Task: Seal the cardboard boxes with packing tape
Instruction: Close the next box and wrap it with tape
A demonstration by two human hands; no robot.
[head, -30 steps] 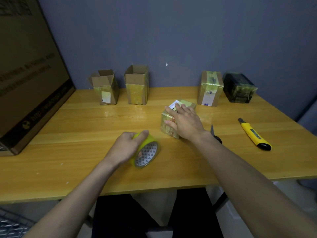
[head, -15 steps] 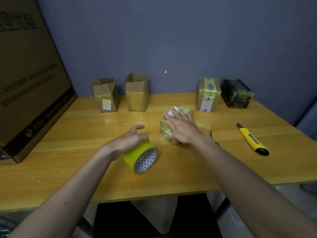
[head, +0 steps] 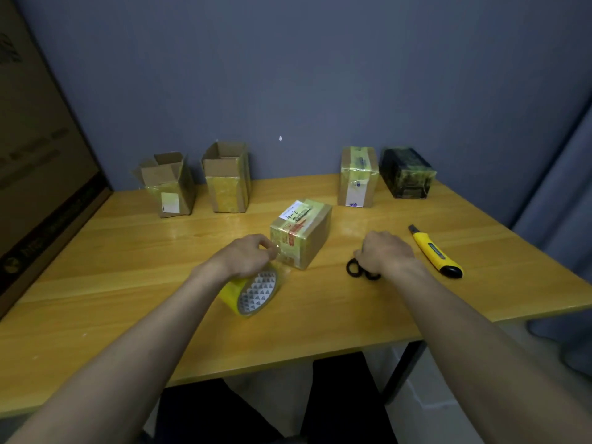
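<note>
A small cardboard box [head: 304, 232] wrapped in yellowish tape, with a white label on top, sits mid-table. A yellow roll of packing tape [head: 253, 291] stands on edge just in front of it. My left hand [head: 245, 256] rests over the roll and pinches the clear tape strip that runs up to the box's near corner. My right hand [head: 386, 253] is to the right of the box, curled over black scissors [head: 355, 269] lying on the table; only their handle rings show.
Two open-topped boxes [head: 169, 184] [head: 227, 176] stand at the back left, a taped box [head: 357, 176] and a dark wrapped box [head: 407, 171] at the back right. A yellow utility knife [head: 434, 251] lies right of my hand. A big carton [head: 41, 174] leans at the left edge.
My right hand left the top of the box and moved right onto the scissors. My left hand shifted from gripping the roll to pinching the tape near the box.
</note>
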